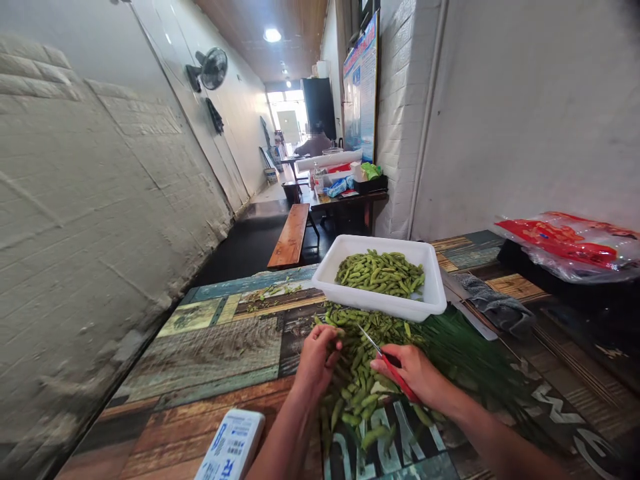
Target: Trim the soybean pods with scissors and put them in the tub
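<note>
A heap of green bean pods [357, 380] lies loose on the patterned table [220, 353] right in front of me. My left hand [316, 360] is closed, its fingers curled into the left side of the heap, gripping pods. My right hand [415, 373] is wrapped round red-handled scissors [385, 360], whose thin blades point up-left over the pods. Just beyond the heap stands a white plastic tub [430, 293] holding more bean pods [380, 272].
A blue-and-white packet [233, 445] lies at the near table edge. Grey cloth [495, 308] and a red plastic bag [565, 243] sit at the right. Green stalks [460, 350] spread beside my right hand. A bench [291, 235], another table and a seated person are further back.
</note>
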### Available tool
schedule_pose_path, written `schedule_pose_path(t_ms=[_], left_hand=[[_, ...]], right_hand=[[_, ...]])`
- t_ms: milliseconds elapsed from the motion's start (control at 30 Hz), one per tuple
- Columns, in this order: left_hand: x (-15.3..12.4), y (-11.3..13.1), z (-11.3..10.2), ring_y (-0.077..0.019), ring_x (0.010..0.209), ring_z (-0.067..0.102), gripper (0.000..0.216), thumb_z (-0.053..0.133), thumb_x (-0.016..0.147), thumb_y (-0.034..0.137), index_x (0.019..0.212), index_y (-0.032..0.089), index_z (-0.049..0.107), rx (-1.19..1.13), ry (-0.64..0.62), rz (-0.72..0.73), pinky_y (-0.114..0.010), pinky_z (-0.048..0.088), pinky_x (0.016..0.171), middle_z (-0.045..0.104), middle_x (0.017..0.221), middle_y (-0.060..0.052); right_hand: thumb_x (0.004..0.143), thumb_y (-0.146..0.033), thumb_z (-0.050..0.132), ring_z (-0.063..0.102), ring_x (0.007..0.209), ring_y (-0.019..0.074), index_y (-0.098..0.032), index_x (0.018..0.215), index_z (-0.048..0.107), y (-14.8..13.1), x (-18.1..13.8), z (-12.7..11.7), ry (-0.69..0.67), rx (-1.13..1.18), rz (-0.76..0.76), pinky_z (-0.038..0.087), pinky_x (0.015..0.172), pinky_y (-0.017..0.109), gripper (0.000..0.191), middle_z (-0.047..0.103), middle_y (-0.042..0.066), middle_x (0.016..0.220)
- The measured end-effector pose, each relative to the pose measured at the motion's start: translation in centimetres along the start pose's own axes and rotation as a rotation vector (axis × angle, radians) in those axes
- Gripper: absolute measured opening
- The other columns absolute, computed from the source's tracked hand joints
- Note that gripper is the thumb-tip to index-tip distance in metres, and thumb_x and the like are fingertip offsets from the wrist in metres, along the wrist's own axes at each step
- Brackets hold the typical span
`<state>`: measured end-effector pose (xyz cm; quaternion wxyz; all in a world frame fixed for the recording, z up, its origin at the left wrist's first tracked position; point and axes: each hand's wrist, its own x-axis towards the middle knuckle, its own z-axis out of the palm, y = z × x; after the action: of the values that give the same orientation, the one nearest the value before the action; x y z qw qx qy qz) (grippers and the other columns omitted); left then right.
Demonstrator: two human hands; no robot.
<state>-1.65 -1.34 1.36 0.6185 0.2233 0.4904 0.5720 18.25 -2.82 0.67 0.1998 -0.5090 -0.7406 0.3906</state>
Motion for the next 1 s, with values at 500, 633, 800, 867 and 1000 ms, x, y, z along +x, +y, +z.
schedule_pose_path(t_ms=[500, 633, 800, 867, 1000], left_hand=[[2.7, -0.5, -4.0, -0.0243, 0.092, 0.062, 0.032, 0.05, 0.082, 0.018, 0.107, 0.021, 0.069, 1.269, 0.201, 0.482, -0.029, 0.041, 0.077, 0.07, 0.096, -0.011], [2.0, -0.3, -3.7, -0.0234, 0.084, 0.064, 0.043, 0.04, 0.086, 0.012, 0.119, 0.024, 0.063, 1.542, 0.179, 0.422, -0.027, 0.038, 0.068, 0.069, 0.091, -0.012], [1.8, -0.1, -3.4, -0.0226, 0.08, 0.063, 0.031, 0.04, 0.089, 0.016, 0.104, 0.023, 0.067, 1.599, 0.161, 0.457, -0.026, 0.035, 0.065, 0.068, 0.086, -0.011], [1.8, -0.2, -3.6, -0.0229, 0.081, 0.063, 0.032, 0.038, 0.089, 0.015, 0.102, 0.022, 0.067, 1.606, 0.139, 0.456, -0.026, 0.035, 0.065, 0.068, 0.087, -0.011], [2.1, -0.3, -3.7, -0.0247, 0.081, 0.063, 0.032, 0.036, 0.09, 0.016, 0.098, 0.018, 0.067, 1.599, 0.129, 0.478, -0.027, 0.036, 0.066, 0.067, 0.086, -0.013]], right_hand=[[0.084, -0.058, 0.048, 0.04, 0.06, 0.0109, -0.016, 0.068, 0.053, -0.1, 0.2, 0.1, -0.018, -0.023, -0.013, 0.026, 0.055, 0.023, 0.045, 0.05, -0.003, 0.062], [0.084, -0.057, 0.05, 0.041, 0.061, 0.0113, -0.015, 0.069, 0.056, 0.2, 0.3, 0.4, -0.018, -0.025, -0.007, 0.027, 0.055, 0.023, 0.044, 0.051, -0.003, 0.063], [0.083, -0.056, 0.051, 0.039, 0.061, 0.0108, -0.015, 0.068, 0.054, 0.3, 0.3, 0.5, -0.021, -0.006, 0.0, 0.027, 0.055, 0.023, 0.043, 0.049, -0.003, 0.062], [0.082, -0.056, 0.051, 0.037, 0.061, 0.0107, -0.016, 0.066, 0.052, 0.2, 0.3, 0.5, -0.018, -0.012, -0.005, 0.025, 0.055, 0.023, 0.044, 0.047, -0.004, 0.062], [0.082, -0.055, 0.051, 0.036, 0.061, 0.0105, -0.016, 0.065, 0.05, 0.2, 0.4, 0.5, -0.018, -0.024, -0.006, 0.024, 0.054, 0.023, 0.043, 0.045, -0.004, 0.06]])
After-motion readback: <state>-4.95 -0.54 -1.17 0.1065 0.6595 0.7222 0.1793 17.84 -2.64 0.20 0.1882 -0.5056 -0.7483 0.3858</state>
